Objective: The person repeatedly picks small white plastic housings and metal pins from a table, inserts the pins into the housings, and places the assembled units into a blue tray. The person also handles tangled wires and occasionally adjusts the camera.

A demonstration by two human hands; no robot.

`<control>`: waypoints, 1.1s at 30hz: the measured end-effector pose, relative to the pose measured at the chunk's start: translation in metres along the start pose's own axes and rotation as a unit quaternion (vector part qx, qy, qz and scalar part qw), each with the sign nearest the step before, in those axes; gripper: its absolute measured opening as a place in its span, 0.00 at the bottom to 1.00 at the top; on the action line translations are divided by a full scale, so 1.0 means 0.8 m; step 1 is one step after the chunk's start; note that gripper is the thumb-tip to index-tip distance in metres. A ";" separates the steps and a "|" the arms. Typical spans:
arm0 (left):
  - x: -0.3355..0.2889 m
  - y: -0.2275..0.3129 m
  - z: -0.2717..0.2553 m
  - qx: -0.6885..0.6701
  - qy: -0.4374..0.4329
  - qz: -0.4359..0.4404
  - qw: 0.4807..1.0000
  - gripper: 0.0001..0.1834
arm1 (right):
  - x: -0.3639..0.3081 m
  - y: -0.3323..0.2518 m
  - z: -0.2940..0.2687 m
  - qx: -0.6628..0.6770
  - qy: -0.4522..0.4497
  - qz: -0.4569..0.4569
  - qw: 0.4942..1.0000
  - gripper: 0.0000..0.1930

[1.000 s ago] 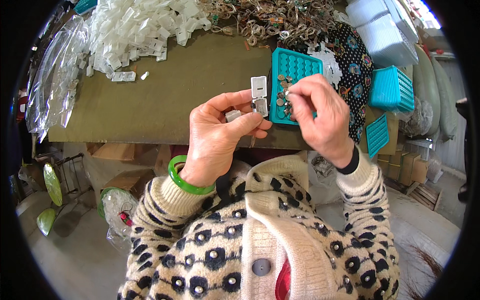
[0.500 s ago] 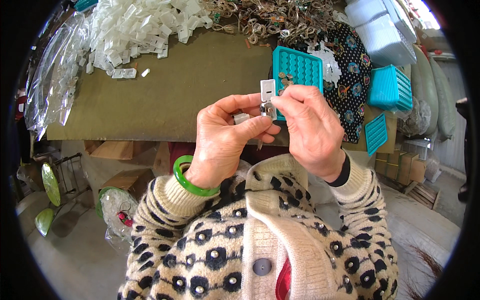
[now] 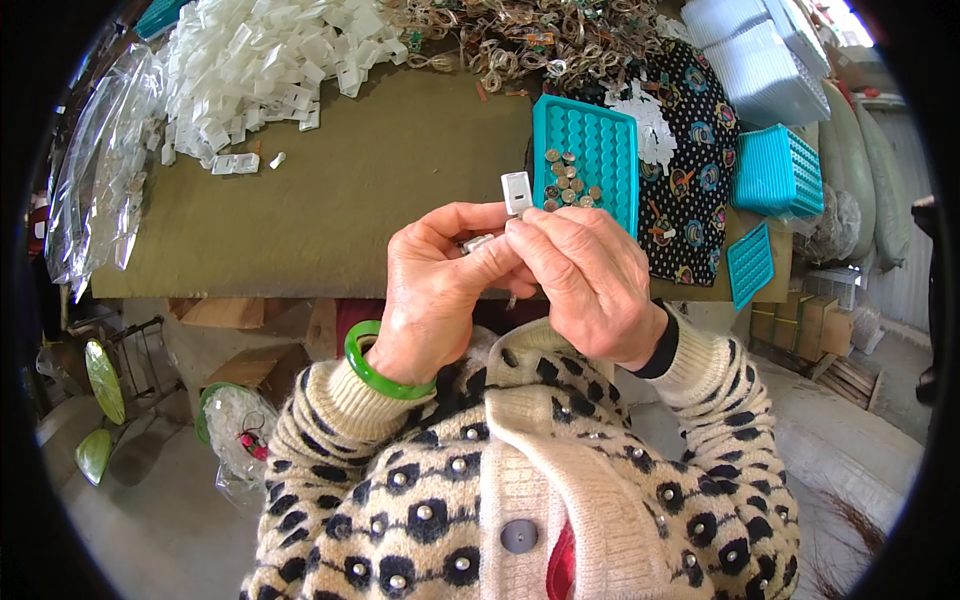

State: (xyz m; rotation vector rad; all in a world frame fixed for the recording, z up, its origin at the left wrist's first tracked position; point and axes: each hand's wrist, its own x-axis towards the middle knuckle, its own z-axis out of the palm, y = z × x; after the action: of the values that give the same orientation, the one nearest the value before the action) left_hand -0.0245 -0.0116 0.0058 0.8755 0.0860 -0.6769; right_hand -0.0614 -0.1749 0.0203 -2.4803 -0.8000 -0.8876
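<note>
My left hand (image 3: 435, 285), with a green bangle at its wrist, is closed around a small white plastic case (image 3: 516, 190). The upper flap of that case, which has a dark slot, sticks up above my fingertips. The thumb and fingers of my right hand (image 3: 590, 285) pinch the lower part of the same case; its inside is hidden by them. Another white plastic piece (image 3: 477, 243) is tucked in my left palm. Just beyond my right hand, several silver coin cells (image 3: 567, 182) lie in a teal dimpled tray (image 3: 631, 165).
White plastic cases are heaped (image 3: 250, 65) at the far left, beside clear plastic film (image 3: 105, 170). Tangled wires (image 3: 510, 40) lie at the back. To the right are a patterned dark cloth (image 3: 700, 190), stacked teal trays (image 3: 780, 170) and white trays (image 3: 755, 70).
My right hand has come down and left onto the case, covering its lower half. More coin cells show in the tray. The view has shifted slightly.
</note>
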 end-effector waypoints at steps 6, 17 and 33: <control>0.006 0.008 -0.006 -0.010 -0.005 -0.028 1.000 0.05 | 0.006 0.045 -0.013 -0.044 -0.023 0.112 0.992 0.19; 0.014 0.012 -0.012 -0.076 -0.059 -0.039 0.995 0.14 | 0.002 0.077 -0.009 -0.056 -0.123 0.125 0.983 0.12; 0.003 -0.003 -0.021 -0.134 -0.097 -0.017 0.986 0.17 | 0.018 -0.003 -0.004 0.066 0.057 0.143 0.986 0.10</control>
State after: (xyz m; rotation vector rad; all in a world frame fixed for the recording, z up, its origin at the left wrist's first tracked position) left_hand -0.0207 -0.0021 -0.0077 0.5467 0.0163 -0.7607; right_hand -0.0553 -0.1689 0.0326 -2.3281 -0.4362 -0.8334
